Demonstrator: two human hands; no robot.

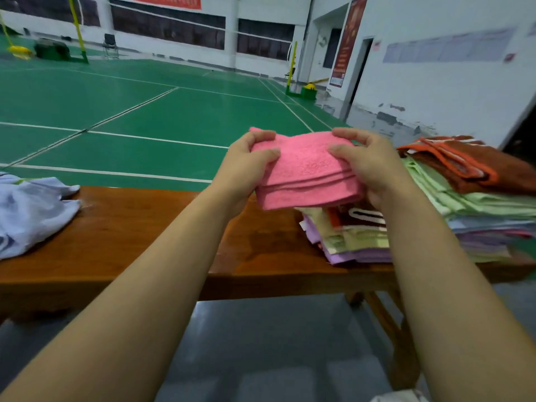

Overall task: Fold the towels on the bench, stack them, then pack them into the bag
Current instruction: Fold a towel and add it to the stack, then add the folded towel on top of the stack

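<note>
Presently both hands clamp a folded pink towel [307, 172] above the wooden bench [150, 236]: left hand [249, 166] pinching its left edge, right hand [368, 166] its right edge. Folded towels [359, 242] lie stacked beneath; a taller pile [478, 204] just beside; a pale blue bag [32, 210] lies well apart, leftward.

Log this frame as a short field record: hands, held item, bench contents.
left hand: grips the pink towel's left edge
right hand: grips its right edge
pink towel: folded, held above the bench
bench: wooden, beside a green court
folded stack: below the pink towel
unfolded pile: right end, brown and orange towel on top
pale blue fabric: left end, possibly the bag
</note>
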